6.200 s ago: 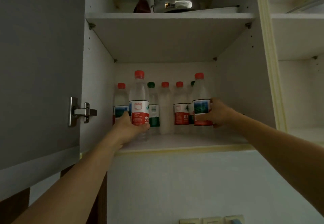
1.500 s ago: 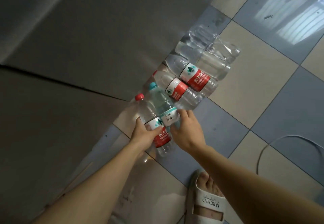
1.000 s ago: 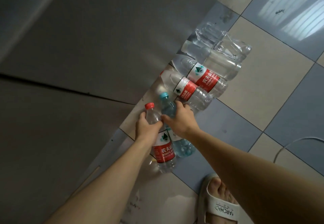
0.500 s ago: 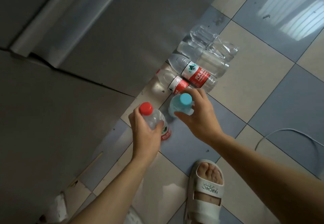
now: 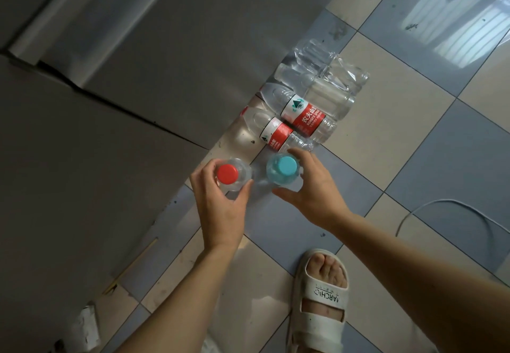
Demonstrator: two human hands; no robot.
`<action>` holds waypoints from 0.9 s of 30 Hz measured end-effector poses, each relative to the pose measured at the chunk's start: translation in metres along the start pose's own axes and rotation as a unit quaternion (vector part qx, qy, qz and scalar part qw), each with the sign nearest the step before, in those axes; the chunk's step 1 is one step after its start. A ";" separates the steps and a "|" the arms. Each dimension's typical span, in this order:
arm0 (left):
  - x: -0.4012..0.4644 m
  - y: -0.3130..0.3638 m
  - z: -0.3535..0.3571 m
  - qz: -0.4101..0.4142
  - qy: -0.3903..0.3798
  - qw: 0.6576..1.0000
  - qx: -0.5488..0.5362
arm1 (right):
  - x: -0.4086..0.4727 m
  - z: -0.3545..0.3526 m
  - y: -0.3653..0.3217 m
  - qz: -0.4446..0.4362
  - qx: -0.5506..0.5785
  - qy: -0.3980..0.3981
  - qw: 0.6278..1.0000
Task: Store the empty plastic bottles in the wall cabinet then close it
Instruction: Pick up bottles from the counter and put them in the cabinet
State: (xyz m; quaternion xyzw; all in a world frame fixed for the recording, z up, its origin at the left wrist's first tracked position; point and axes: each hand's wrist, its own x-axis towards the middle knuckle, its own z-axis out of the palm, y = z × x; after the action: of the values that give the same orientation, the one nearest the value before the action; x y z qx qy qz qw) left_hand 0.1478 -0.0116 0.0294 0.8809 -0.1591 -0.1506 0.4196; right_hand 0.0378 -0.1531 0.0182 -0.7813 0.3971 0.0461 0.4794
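I look straight down at the tiled floor. My left hand point(image 5: 220, 203) grips a clear bottle with a red cap point(image 5: 227, 173), held upright so the cap faces me. My right hand point(image 5: 311, 187) grips a bluish bottle with a light blue cap point(image 5: 284, 167), also upright. Beyond them several empty bottles lie in a row on the floor: two with red labels point(image 5: 277, 133) point(image 5: 303, 116) and clear unlabelled ones point(image 5: 325, 82). The wall cabinet is out of view.
Grey lower cabinet fronts point(image 5: 110, 104) fill the left side. A foot in a white sandal point(image 5: 323, 294) stands at the bottom, right of centre. A white cable point(image 5: 452, 206) loops over the tiles at the right. Scraps of paper point(image 5: 85, 327) lie at the lower left.
Both bottles have come up off the floor and turned upright in my hands, caps toward me. Earlier still, I was setting bottles on the wall cabinet shelf.
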 end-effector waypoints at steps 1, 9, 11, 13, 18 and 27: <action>0.001 -0.003 0.002 -0.010 -0.001 1.000 -0.003 | 0.000 0.001 0.002 0.024 0.021 -0.006 0.999; 0.026 -0.037 0.026 -0.208 -0.098 0.972 -0.050 | 0.019 0.021 0.025 0.114 0.183 -0.055 0.975; 0.031 -0.039 0.033 -0.221 -0.082 0.970 -0.064 | 0.027 0.030 0.026 0.095 0.170 -0.033 0.980; 0.030 -0.042 0.037 -0.232 -0.072 0.969 -0.052 | 0.032 0.038 0.027 0.079 0.163 -0.006 0.983; 0.023 -0.031 0.038 -0.191 -0.041 0.981 -0.020 | 0.028 0.045 0.020 0.083 0.204 0.049 0.974; 0.002 0.051 0.006 -0.175 -0.039 0.983 -0.046 | -0.013 -0.018 -0.021 0.083 0.202 0.060 0.974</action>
State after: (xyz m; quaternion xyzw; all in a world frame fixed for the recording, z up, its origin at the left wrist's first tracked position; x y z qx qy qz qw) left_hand 0.1390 -0.0470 0.0659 0.8681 -0.0113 -0.2635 0.4205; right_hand 0.0375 -0.1550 0.0484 -0.6339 0.4898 -0.0427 0.5970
